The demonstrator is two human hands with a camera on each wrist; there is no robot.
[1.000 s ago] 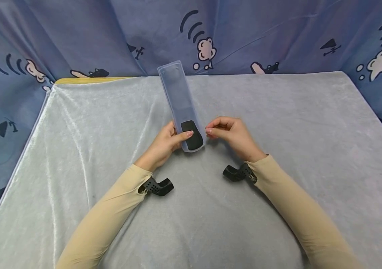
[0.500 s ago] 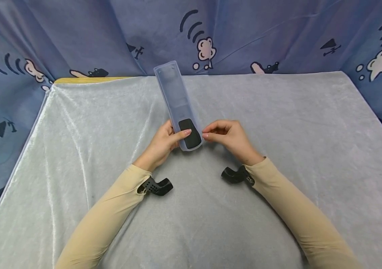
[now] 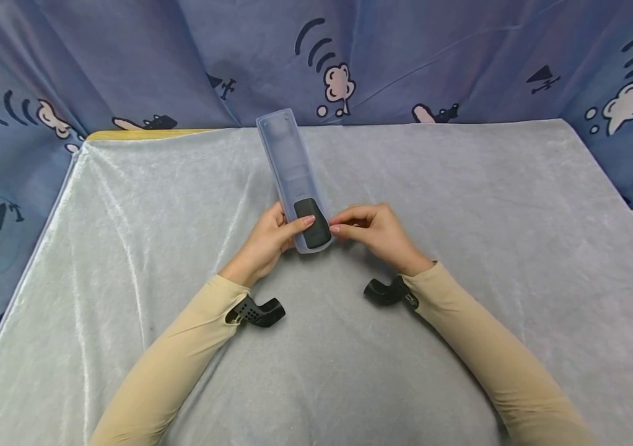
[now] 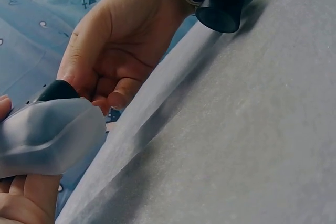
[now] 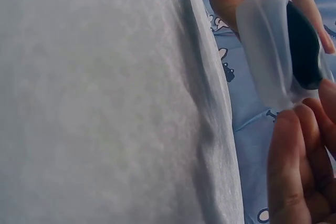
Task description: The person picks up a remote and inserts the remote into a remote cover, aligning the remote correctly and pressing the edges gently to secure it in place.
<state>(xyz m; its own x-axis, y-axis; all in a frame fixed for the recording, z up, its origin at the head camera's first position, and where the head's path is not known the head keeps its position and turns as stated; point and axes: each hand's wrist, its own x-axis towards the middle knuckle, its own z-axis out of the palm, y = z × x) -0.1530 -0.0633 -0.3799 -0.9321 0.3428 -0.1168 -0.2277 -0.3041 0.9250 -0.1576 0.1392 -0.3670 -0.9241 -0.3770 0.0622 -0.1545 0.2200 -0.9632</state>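
Note:
A long, narrow translucent plastic box point(image 3: 288, 161) is held up at a slant over the cloth, its far end pointing away. My left hand point(image 3: 266, 241) grips its near end, the thumb lying over a black rounded piece point(image 3: 313, 228) inside. In the right wrist view the black piece point(image 5: 304, 48) bulges along the rim of the box point(image 5: 265, 45). My right hand point(image 3: 378, 235) pinches at the box's near right edge; its thumb meets the edge by the black piece and other fingertips touch the box from below. What the black piece is cannot be made out.
A grey velvety cloth point(image 3: 461, 186) covers the table. A blue printed curtain point(image 3: 433, 56) stands behind and at the sides. A yellow strip point(image 3: 144, 134) shows along the back left edge. Black wrist cameras point(image 3: 386, 291) sit on both wrists.
My right hand has moved left, closing the small gap to the box edge. My left hand and the box have shifted slightly left, with the grip unchanged.

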